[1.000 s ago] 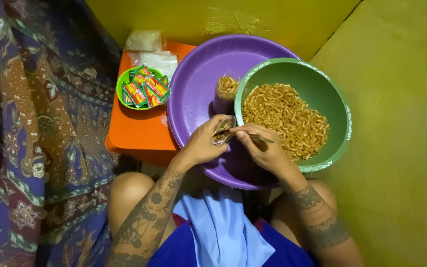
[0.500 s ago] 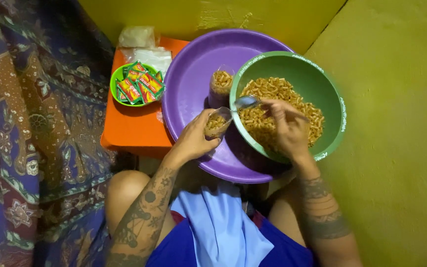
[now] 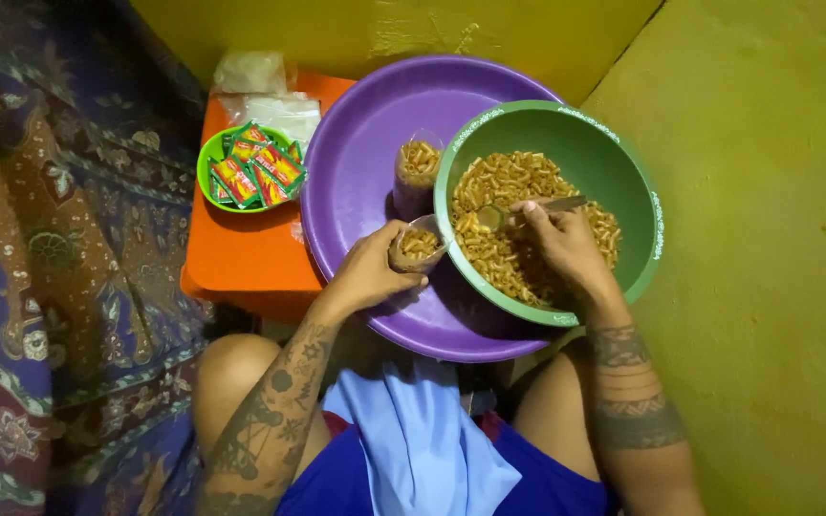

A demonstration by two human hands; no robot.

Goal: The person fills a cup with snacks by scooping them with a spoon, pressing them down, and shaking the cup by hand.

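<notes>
- Scooping now: right hand (image 3: pixel 561 248) closed round a metal spoon (image 3: pixel 528 210), its bowl dipped in the fried yellow snack pieces (image 3: pixel 537 239) inside the green bowl (image 3: pixel 623 162). A sec ago both hands met over the bag near my body; since then the right hand has swung out into the bowl.
- Left hand (image 3: pixel 375 272) wrapped round a small clear plastic bag (image 3: pixel 418 247), mouth up, held at the green bowl's near-left rim. Bag only partly filled, so I judge a fresh spoonful is being fetched for it.
- Second bag (image 3: pixel 417 172), filled higher, stands upright on the purple tray (image 3: pixel 356 162), touching the bowl's left side.
- Tray w/ bowl sits partly on an orange surface (image 3: pixel 241 258), partly over my lap.
- Small green dish (image 3: pixel 205 172) of red-and-green sachets (image 3: pixel 255 172) left of tray, unmoved; spare clear bags (image 3: pixel 270 96) behind it.
- Yellow floor right, patterned cloth (image 3: pixel 59 287) left.
</notes>
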